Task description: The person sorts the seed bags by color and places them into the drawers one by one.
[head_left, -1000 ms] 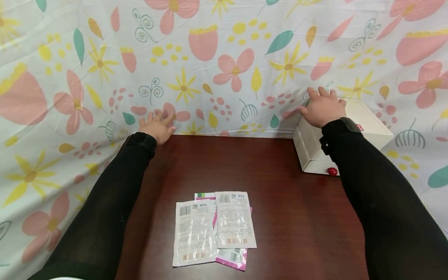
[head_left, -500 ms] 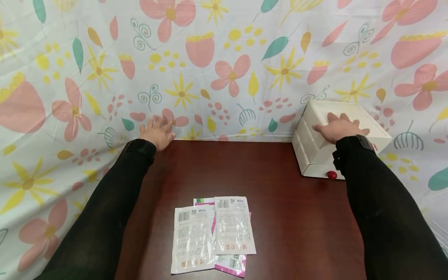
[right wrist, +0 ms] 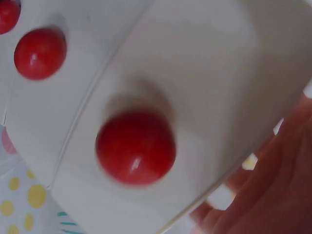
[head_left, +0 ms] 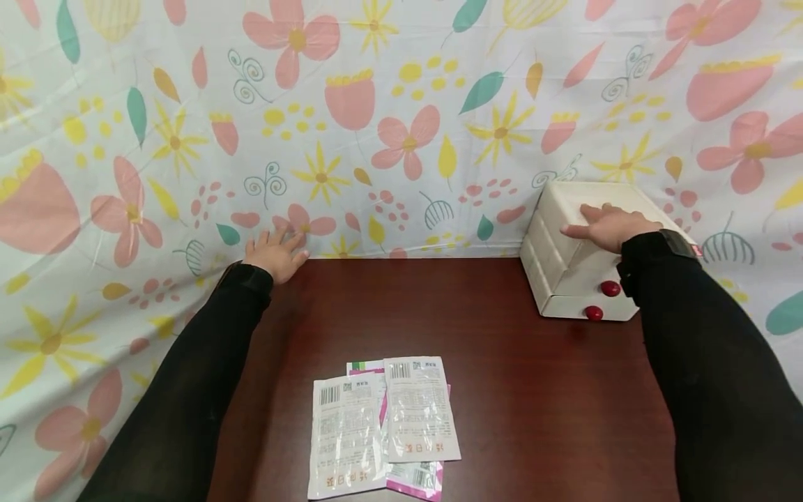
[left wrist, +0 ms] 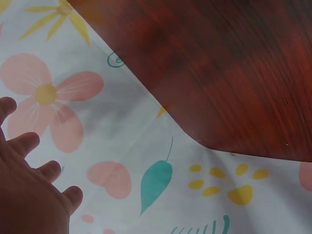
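Observation:
My right hand lies over the top of a small white drawer cabinet, its fingers extended. In the right wrist view the cabinet's front shows round red knobs, and part of my right hand appears beyond the top edge. My left hand is spread at the far left of the table, in front of the floral cloth, holding nothing. Its splayed fingers show at the left of the left wrist view. Between my arms lie two white printed packets over pink-edged ones.
The dark wooden table ends at the back against a hanging floral cloth, which also covers the left side. The cabinet stands at the back right corner, close to the cloth.
My right hand has come down and toward me from above the cabinet's back, then slightly right, and a second red knob now shows. The left hand and packets have stayed put.

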